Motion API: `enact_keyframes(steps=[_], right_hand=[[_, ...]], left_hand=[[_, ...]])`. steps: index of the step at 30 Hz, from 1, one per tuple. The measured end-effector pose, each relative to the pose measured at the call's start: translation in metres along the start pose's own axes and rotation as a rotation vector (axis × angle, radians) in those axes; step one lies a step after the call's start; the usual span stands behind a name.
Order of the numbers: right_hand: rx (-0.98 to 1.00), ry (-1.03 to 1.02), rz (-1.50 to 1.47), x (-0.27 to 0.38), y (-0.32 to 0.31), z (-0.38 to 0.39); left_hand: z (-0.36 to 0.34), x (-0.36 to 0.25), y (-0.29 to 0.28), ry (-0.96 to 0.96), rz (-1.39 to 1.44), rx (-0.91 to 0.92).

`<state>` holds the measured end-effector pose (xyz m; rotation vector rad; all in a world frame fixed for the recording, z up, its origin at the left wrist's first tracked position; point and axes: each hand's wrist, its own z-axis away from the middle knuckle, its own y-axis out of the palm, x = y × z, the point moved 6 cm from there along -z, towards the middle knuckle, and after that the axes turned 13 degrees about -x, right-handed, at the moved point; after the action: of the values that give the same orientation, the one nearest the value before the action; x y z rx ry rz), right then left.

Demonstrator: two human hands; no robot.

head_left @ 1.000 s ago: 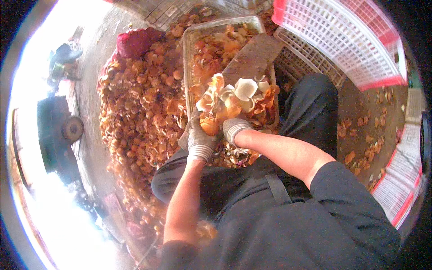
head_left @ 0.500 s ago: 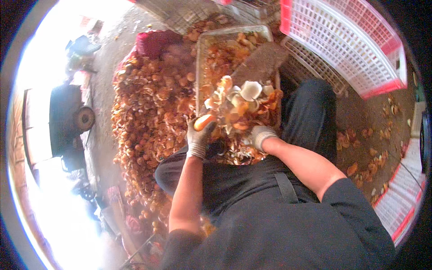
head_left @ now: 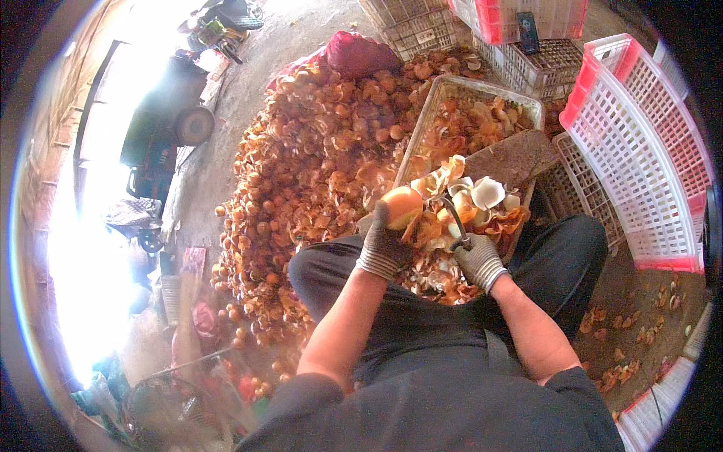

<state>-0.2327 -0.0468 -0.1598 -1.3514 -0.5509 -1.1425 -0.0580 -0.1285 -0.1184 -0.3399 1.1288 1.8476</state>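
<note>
My gloved left hand (head_left: 382, 245) grips a large orange-skinned onion (head_left: 402, 205) over a heap of peels in my lap. Just right of it, my gloved right hand (head_left: 478, 260) is closed on a curved dark blade tool (head_left: 456, 218), whose tip is near the onion. Pale and brown peels (head_left: 489, 194) lie piled around both hands. Behind them a pale plastic tray (head_left: 419, 113) holds more peels, with a worn wooden board (head_left: 512, 158) across its right part.
A large onion and peel pile (head_left: 316, 143) spreads left, with a red sack (head_left: 354, 53) behind. Red-and-white crates (head_left: 633, 151) stand right; more crates (head_left: 407, 22) and a dark phone (head_left: 529, 32) are at back. A wheeled cart (head_left: 151, 120) sits far left in glare.
The view has turned, shifting the scene right and mostly down. My left hand has raised the onion beside the peels; my right hand has come up, showing the curved tool in it.
</note>
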Motion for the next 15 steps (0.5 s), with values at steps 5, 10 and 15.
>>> enact_keyframes(steps=[5,10,15], right_hand=[[0.029,-0.007,-0.269,0.018,-0.010,0.002],[0.030,-0.075,-0.209,0.022,-0.001,0.002],[0.061,-0.139,-0.199,0.032,-0.008,0.009]], left_hand=[[0.018,-0.026,0.027,0.583,-0.729,-0.082],[0.025,-0.026,0.043,0.771,-0.909,0.024],[0.028,-0.023,0.059,0.771,-1.000,0.063]])
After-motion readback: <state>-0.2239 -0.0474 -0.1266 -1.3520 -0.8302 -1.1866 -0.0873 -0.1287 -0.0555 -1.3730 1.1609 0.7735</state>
